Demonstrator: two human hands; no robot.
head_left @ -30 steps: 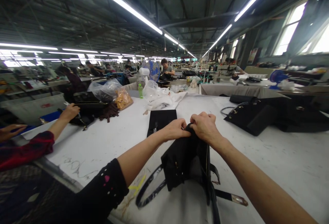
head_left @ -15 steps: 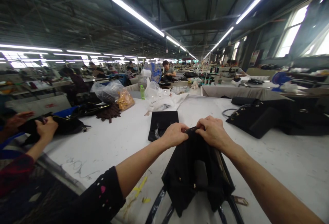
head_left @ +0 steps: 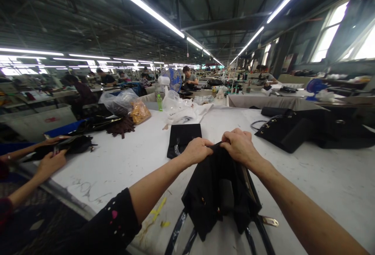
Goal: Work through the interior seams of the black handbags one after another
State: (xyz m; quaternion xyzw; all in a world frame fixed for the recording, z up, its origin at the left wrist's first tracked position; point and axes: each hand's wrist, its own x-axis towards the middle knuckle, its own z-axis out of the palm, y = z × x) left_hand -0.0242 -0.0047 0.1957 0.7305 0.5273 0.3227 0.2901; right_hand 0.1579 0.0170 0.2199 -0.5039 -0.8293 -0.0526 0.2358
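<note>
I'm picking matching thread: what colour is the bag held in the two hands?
The bag is black; it shows best in the current head view.

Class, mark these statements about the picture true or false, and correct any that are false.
1. A flat black piece lies on the white table. True.
2. The left hand pinches the edge of the black bag. True.
3. The right hand rests flat on the table. False: it grips the black bag's edge too.
4. The green bottle stands right of the white plastic, as seen by the camera. False: it stands to the left.
5. The left sleeve is plain white. False: it is black with light and pink spots.
</note>
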